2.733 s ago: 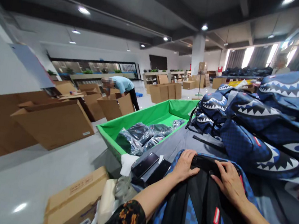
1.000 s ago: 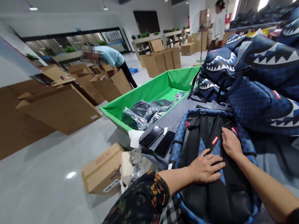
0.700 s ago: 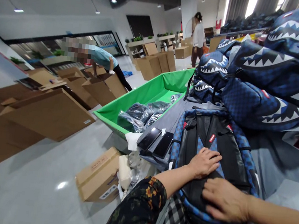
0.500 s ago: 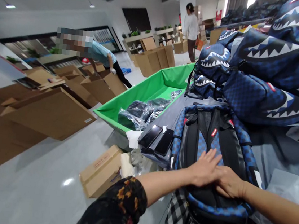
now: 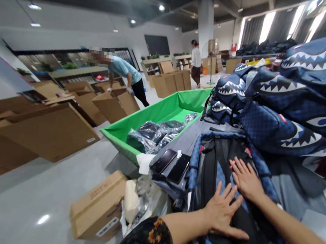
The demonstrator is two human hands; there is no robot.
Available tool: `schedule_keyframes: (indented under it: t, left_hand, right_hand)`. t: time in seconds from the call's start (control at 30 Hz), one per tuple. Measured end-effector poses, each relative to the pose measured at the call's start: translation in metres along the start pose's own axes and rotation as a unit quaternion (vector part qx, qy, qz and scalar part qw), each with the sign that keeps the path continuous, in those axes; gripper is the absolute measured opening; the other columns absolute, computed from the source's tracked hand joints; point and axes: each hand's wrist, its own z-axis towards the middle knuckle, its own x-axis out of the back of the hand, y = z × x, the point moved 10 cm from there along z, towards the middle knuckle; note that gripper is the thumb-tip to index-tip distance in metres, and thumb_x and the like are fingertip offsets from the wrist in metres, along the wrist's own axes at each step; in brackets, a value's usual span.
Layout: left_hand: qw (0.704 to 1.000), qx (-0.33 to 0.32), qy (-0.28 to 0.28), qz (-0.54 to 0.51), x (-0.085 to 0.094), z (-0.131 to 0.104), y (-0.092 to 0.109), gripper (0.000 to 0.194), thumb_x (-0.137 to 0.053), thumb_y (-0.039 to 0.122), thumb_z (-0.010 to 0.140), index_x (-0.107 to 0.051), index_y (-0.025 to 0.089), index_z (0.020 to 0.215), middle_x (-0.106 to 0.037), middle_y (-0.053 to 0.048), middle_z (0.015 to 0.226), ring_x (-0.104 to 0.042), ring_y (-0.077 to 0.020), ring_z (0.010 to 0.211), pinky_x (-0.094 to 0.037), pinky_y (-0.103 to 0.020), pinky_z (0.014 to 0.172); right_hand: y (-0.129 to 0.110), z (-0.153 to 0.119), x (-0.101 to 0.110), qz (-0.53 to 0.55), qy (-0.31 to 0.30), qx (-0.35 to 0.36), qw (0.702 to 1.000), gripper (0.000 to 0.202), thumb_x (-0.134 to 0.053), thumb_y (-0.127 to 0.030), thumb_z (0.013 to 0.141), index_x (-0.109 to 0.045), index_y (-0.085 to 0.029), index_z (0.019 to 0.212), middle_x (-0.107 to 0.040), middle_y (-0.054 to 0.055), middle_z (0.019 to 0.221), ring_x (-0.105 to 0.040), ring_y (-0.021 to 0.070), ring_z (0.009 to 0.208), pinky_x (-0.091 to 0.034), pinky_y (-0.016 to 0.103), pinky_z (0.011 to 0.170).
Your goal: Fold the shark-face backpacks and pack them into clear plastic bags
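Observation:
A blue-and-black checked backpack (image 5: 193, 177) lies on the grey-covered table with its black padded straps and back panel facing up. My left hand (image 5: 223, 210) rests flat on the lower middle of that panel, fingers spread. Higher up and to the right, my right hand (image 5: 247, 178) also lies flat on the straps, fingers stretched out. Neither hand grips anything. Part of the panel is hidden beneath both hands and forearms.
Several shark-mouth backpacks (image 5: 278, 124) are piled behind. Two dark phones (image 5: 179, 168) lie to the left. A green bin (image 5: 119, 140) holds plastic-wrapped goods. Cardboard boxes (image 5: 97, 205) stand on the floor. One person (image 5: 127, 72) bends over cartons; another person (image 5: 196, 61) stands farther back.
My hands, overlapped before, are now apart: the right has moved up the panel and the left spreads lower down. The camera view has tilted upward.

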Motion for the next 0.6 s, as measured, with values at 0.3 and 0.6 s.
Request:
schedule_keyframes:
  t: [0.3, 0.6]
  left_hand:
    - [0.976, 0.164, 0.135, 0.046, 0.061, 0.065, -0.074, 0.068, -0.056, 0.062, 0.096, -0.041, 0.038, 0.158, -0.030, -0.011, 0.172, -0.020, -0.0448, 0.160, -0.020, -0.072, 0.125]
    - [0.956, 0.238, 0.069, 0.156, -0.004, 0.077, -0.114, 0.071, -0.051, 0.066, 0.094, -0.028, 0.042, 0.158, -0.027, -0.004, 0.173, -0.008, -0.0487, 0.159, -0.020, -0.073, 0.125]
  right_hand:
    - [0.017, -0.061, -0.038, 0.327, 0.016, -0.168, 0.930, 0.060, -0.043, -0.032, 0.095, -0.048, -0.017, 0.153, -0.052, 0.016, 0.154, -0.047, 0.0302, 0.146, -0.030, 0.063, 0.127]
    - [0.223, -0.100, 0.083, 0.260, 0.120, -0.387, 0.876, 0.049, -0.041, -0.064, 0.093, -0.066, -0.021, 0.086, -0.073, 0.008, 0.084, -0.071, 0.0252, 0.080, -0.058, 0.037, 0.071]
